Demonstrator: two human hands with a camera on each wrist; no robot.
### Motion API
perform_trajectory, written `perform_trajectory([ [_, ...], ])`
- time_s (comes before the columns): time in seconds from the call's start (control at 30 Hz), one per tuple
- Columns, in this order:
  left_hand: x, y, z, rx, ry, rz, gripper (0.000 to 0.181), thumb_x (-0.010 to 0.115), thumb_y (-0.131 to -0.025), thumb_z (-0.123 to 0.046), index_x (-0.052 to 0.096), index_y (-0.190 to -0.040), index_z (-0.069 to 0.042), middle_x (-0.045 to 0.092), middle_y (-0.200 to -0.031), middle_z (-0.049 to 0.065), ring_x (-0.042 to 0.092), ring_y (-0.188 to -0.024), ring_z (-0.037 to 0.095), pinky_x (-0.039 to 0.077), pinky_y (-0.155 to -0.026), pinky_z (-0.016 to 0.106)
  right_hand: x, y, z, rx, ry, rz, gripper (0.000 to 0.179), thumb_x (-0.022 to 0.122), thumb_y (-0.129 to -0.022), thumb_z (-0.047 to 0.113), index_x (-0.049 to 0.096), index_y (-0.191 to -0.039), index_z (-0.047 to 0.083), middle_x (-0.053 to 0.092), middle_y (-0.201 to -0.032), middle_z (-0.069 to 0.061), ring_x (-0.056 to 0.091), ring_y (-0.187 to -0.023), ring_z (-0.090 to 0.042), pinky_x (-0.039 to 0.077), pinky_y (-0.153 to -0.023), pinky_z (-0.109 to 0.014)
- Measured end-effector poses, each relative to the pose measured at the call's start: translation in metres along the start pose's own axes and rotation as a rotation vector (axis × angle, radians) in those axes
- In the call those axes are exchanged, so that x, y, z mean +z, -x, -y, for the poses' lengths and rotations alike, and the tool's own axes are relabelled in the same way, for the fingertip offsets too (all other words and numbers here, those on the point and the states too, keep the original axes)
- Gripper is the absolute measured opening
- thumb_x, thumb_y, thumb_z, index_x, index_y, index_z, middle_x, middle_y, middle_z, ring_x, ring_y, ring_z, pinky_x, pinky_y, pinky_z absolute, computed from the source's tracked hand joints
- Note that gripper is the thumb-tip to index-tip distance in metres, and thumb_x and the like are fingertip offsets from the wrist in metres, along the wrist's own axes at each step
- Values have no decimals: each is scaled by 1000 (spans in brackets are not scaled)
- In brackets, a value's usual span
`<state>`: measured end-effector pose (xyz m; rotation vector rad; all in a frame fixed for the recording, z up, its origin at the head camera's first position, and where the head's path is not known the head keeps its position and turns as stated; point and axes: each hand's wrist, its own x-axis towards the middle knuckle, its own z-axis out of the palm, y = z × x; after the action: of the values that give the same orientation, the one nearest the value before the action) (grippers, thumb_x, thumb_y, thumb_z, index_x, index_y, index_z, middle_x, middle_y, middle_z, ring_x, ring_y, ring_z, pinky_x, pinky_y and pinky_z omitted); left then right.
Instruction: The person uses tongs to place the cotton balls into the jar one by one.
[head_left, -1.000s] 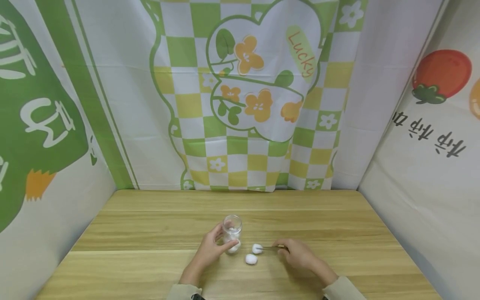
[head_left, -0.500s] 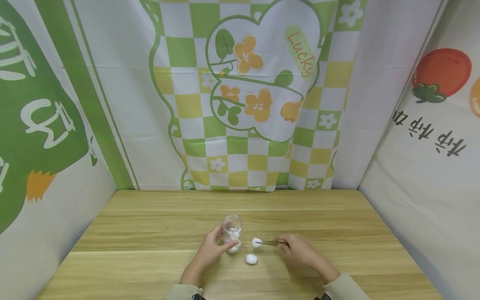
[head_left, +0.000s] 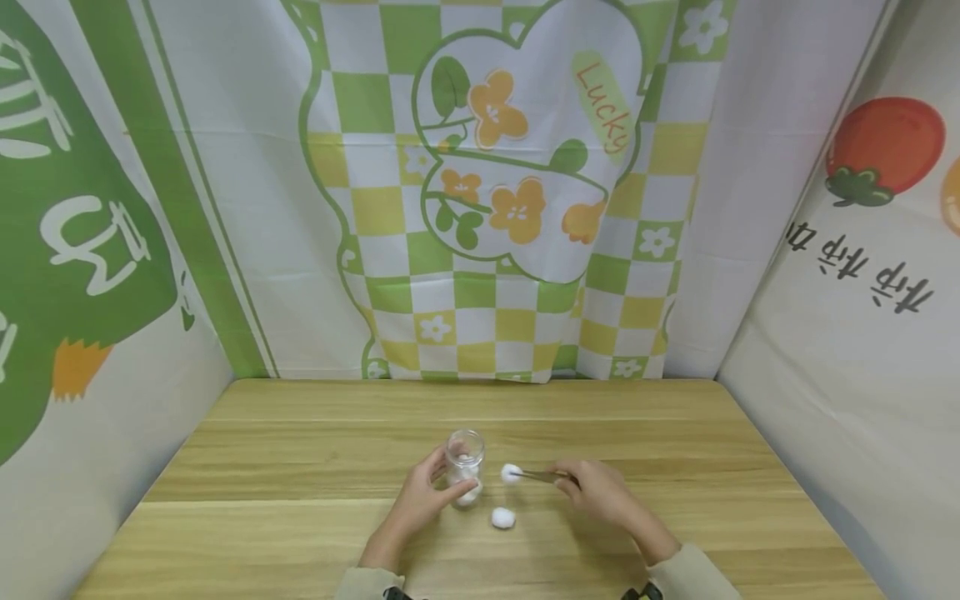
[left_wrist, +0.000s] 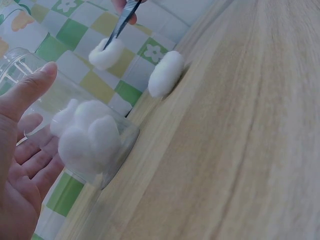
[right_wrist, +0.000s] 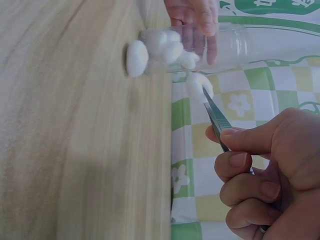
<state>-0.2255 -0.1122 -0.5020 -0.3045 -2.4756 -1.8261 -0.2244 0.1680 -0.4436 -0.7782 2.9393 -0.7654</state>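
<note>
On brown wood-grain table [head_left: 300,442], well short of far edge [head_left: 300,382] and green-checked fabric curtain [head_left: 517,192], grips clear cylindrical jar [head_left: 465,451] in curled left hand [head_left: 422,493]. Alongside, pinches grey metal tweezers [right_wrist: 217,119] in right hand [head_left: 597,495], suspending white cotton ball [left_wrist: 103,58].

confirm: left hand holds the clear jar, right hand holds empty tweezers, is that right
The tweezers aren't empty: the right wrist view shows them pinching a cotton ball. The left hand does hold the clear jar, the right hand the tweezers.

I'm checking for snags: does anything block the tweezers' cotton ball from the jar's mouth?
No separate object visibly does, but the held cotton ball hangs below the rim of the jar, so its wall would block a sideways path.
</note>
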Motion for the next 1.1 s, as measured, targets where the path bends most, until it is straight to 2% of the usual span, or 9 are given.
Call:
perform_trajectory([
  [0.07, 0, 0, 0, 0, 10, -2, 65, 76, -82, -23, 49, -139, -10, 61, -134, 14, 55, -128, 36, 42, -113, 54, -2, 0, 2, -3, -13, -4, 23, 59, -93, 11, 68, -114, 6, 43, -57, 7, 27, -47, 1, 18, -42, -12],
  [0.13, 0, 0, 0, 0, 14, 1, 64, 76, -82, -22, 49, -139, -10, 61, -134, 14, 55, -128, 36, 42, -113, 53, -4, 0, 3, -9, -10, -11, 23, 59, -93, 11, 68, -114, 6, 41, -56, 9, 27, -47, 2, 17, -42, -11],
  [0.37, 0, 1, 0, -7, 11, 6, 68, 76, -82, -23, 46, -141, -8, 60, -136, 15, 54, -129, 37, 42, -113, 54, -8, -2, 6, -20, 10, -33, 23, 60, -93, 11, 68, -115, 8, 49, -58, 7, 31, -48, 3, 21, -42, -13],
  [0.5, 0, 1, 1, 0, 2, 12, 69, 76, -82, -24, 45, -141, -7, 59, -137, 16, 53, -130, 37, 42, -113, 54, -11, -4, 9, -18, -10, -29, 24, 59, -93, 11, 68, -116, 8, 45, -57, 8, 29, -47, 2, 20, -41, -12],
  [0.7, -1, 2, 5, 92, -74, 23, 68, 73, -85, -32, 45, -140, -3, 59, -134, 20, 55, -126, 42, 45, -107, 57, -16, -5, 14, -22, -28, -38, 25, 58, -94, 11, 67, -117, 7, 44, -56, 9, 28, -46, 3, 21, -41, -11],
  [0.77, -1, 2, 5, 106, -78, 24, 69, 73, -85, -32, 45, -140, -2, 60, -134, 20, 55, -125, 42, 46, -106, 57, -17, -5, 15, -17, -31, -37, 26, 58, -94, 12, 67, -118, 7, 42, -56, 9, 28, -46, 3, 20, -41, -11],
  [0.87, -1, 2, 3, 80, -61, 25, 69, 73, -84, -32, 45, -140, -3, 60, -134, 19, 55, -126, 41, 45, -108, 56, -19, -6, 17, -16, -42, -36, 26, 57, -95, 12, 66, -119, 8, 42, -55, 9, 27, -45, 2, 19, -42, -11],
  [0.93, -1, 1, 2, 39, -21, 16, 70, 75, -83, -30, 46, -141, -6, 59, -136, 17, 53, -129, 40, 42, -111, 56, -21, -6, 19, -21, -48, -41, 26, 57, -95, 12, 66, -119, 8, 41, -55, 9, 27, -46, 3, 20, -42, -12],
  [1.1, 0, 0, 2, 5, -26, 17, 69, 75, -83, -28, 45, -141, -7, 58, -137, 16, 52, -130, 39, 42, -113, 53, -25, -7, 22, -30, -67, -49, 26, 57, -95, 11, 66, -119, 6, 40, -56, 9, 27, -47, 3, 22, -42, -12],
])
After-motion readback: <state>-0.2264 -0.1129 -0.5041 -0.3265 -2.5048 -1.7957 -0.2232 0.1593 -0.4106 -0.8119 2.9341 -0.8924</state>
